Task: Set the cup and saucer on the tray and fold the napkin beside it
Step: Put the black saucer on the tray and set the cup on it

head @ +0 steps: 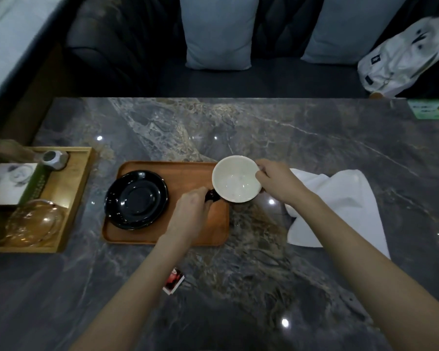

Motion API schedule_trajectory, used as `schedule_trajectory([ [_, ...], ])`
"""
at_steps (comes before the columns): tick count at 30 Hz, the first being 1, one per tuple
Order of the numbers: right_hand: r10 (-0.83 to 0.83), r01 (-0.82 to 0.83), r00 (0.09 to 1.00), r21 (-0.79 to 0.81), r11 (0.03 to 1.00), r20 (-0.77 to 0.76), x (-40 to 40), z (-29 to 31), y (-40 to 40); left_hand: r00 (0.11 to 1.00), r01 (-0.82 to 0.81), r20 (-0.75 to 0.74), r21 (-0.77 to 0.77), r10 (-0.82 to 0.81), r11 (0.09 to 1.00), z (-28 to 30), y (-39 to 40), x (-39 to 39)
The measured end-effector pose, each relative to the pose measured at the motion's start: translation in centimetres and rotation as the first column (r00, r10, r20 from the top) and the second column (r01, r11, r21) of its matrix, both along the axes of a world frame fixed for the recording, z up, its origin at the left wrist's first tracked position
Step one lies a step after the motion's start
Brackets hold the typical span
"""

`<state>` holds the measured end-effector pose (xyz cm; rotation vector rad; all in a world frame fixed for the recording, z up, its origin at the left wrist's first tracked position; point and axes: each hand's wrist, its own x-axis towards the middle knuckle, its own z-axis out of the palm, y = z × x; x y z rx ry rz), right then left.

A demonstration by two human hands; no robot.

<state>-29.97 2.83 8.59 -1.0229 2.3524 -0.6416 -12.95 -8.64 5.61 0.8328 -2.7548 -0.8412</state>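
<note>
**Cup being carried in over the tray, saucer waiting**

Far off to the left of both hands, a lighter wooden tray [74, 198] is sitting with a glass dish [33, 222] and a small box [10, 183] in it, none of it being touched. Nearer in, the black saucer [137, 199] is lying on the left half of the brown tray [188, 171], its well bare, evidently being kept free to receive the cup.

The left hand [192, 211] is being held over the tray's right half, its fingers curled round the dark handle [211, 195], probably so the cup can be steered. The cup [236, 182], white inside, is being held between the two hands at the tray's right edge; whether it is lifted or resting cannot be told. At its far right rim it is being pinched by the right hand [276, 183], thumb and fingers closed on the lip, apparently as a steadying grip.

Just beyond the right hand, the white napkin [340, 206] is lying rumpled and unfolded on the stone table [314, 138], beside the tray, left for later by the look of it. Below the left forearm a small red-and-white packet [173, 281] is lying untouched.
</note>
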Motion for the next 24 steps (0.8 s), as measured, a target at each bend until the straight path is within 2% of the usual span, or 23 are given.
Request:
schedule_trajectory([
  [4, 0.019, -0.020, 1.000, -0.071, 0.997, -0.022, 2.3, 1.1, -2.6, 0.992, -0.070, -0.103, -0.002, 0.070, 0.998, 1.7, -1.8, 2.8],
  [9, 0.070, -0.077, 0.996, -0.167, 0.983, -0.048, 6.4, 1.6, -7.0, 0.971, -0.194, -0.139, 0.016, 0.194, 0.981, 2.3, -5.1, 7.2],
  [16, 0.150, -0.152, 0.988, -0.208, 0.966, -0.023, 10.9, 0.0, -13.4, 0.951, -0.273, -0.151, 0.007, 0.270, 0.962, 1.5, -9.3, 12.6],
  [20, 0.162, -0.161, 0.987, -0.139, 0.977, -0.007, 12.5, -1.8, -16.1, 0.938, -0.332, -0.088, 0.057, 0.336, 0.942, 0.2, -11.6, 14.5],
  [24, 0.170, -0.171, 0.985, -0.071, 0.983, -0.025, 13.8, -3.1, -17.6, 0.942, -0.323, -0.064, 0.092, 0.329, 0.942, -1.2, -12.8, 15.7],
])
